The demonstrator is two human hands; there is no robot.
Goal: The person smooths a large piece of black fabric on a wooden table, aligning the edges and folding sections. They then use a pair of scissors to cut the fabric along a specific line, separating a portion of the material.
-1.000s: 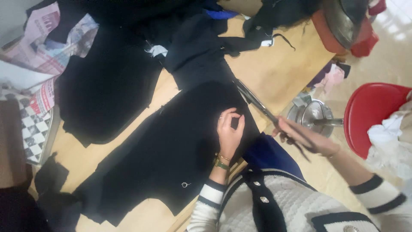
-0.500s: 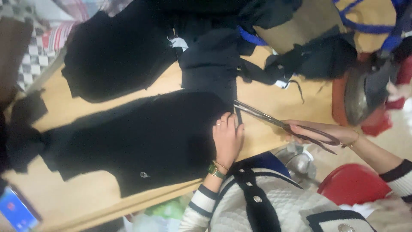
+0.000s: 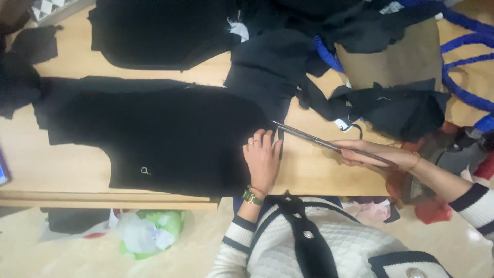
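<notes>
A light wooden table point(image 3: 319, 170) carries the work. A large piece of black fabric point(image 3: 154, 134) lies flat across its middle, reaching close to the near edge. Another black piece point(image 3: 159, 31) lies beyond it at the far edge, apart from the first. To the right sits a heap of dark cloth point(image 3: 391, 108). A dark scrap point(image 3: 20, 82) lies at the table's left end.

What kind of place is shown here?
Probably a sewing or tailoring workshop: black fabric lies flat on a wooden table, the right hand holds long scissors, and more cut pieces lie around.
</notes>
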